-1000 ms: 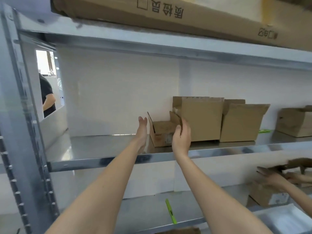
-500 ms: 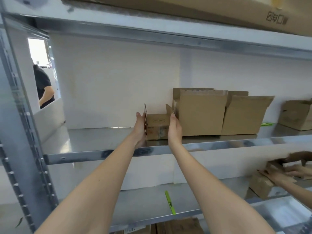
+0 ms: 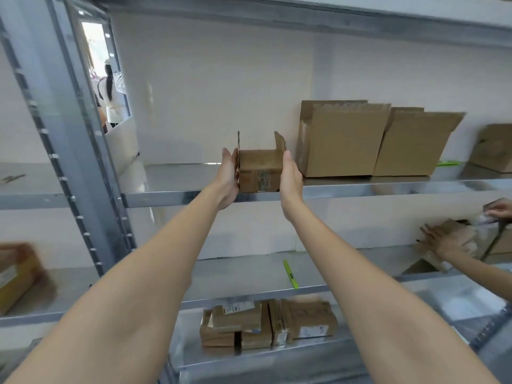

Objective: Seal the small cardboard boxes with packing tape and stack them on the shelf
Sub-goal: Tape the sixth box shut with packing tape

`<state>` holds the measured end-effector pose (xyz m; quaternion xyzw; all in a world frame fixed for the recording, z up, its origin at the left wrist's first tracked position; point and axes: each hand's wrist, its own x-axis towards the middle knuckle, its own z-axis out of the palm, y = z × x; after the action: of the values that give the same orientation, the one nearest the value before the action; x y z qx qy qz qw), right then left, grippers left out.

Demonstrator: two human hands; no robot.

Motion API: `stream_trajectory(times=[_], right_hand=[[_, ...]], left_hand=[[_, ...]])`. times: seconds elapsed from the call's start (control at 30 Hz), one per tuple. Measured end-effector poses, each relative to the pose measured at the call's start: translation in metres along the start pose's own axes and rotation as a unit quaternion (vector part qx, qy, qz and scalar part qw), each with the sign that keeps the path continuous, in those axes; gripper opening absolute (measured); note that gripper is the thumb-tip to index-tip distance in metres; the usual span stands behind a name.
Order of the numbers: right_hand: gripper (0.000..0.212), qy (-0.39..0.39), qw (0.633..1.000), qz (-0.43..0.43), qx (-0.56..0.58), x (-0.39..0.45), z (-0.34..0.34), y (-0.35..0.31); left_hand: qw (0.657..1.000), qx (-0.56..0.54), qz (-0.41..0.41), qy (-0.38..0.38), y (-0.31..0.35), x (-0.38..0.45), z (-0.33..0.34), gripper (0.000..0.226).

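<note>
A small brown cardboard box [image 3: 259, 173] with two flaps standing up sits at the front edge of the metal shelf [image 3: 360, 191]. My left hand [image 3: 228, 177] presses flat against its left side, fingers straight. On the box's right side lies my right hand [image 3: 290, 177], fingers straight too. The box stands upright between my two palms. Two larger open cardboard boxes [image 3: 342, 139] stand just right of it on the same shelf. No tape is visible on the small box.
A steel upright post [image 3: 74, 151] rises at left. Lower shelves hold a green cutter [image 3: 290, 274] and several flat taped parcels [image 3: 268, 324]. Another person's hands [image 3: 440, 242] handle a box at lower right. A further box [image 3: 494, 148] sits far right.
My right hand let go of the flap and both hands closed flat on the box's sides. The box turned square and sits at the shelf's front edge. The view tilted down.
</note>
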<state>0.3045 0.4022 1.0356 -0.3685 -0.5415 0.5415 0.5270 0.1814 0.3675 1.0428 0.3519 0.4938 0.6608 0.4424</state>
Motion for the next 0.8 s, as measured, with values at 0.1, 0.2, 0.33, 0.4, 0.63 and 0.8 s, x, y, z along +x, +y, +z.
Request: stream_trajectory(times=[0.1,0.2,0.33,0.4,0.63,0.8], right_hand=[[0.052,0.003,1.000,-0.007,0.007,-0.026,0.000,-0.003],[0.050,0.011,1.000,-0.005,0.011,-0.047,0.000,-0.007],[0.043,0.023,0.999,-0.021,0.020,-0.074,0.000,-0.005],[0.041,0.027,0.999,-0.026,0.027,-0.087,0.000,-0.003],[0.044,0.049,0.998,-0.037,0.012,-0.121,-0.002,0.003],[0.044,0.035,0.999,-0.039,0.008,-0.135,-0.008,-0.002]], left_hand=[[1.000,0.001,-0.002,0.006,0.003,-0.026,-0.005,0.066],[1.000,0.001,0.001,-0.004,0.003,-0.046,-0.007,0.066],[1.000,0.006,0.010,-0.016,0.000,-0.075,-0.008,0.063],[1.000,0.009,0.016,-0.014,-0.003,-0.087,-0.010,0.063],[0.999,0.030,0.042,-0.009,-0.013,-0.124,-0.003,0.063],[0.998,0.033,0.045,-0.005,-0.014,-0.141,-0.001,0.059]])
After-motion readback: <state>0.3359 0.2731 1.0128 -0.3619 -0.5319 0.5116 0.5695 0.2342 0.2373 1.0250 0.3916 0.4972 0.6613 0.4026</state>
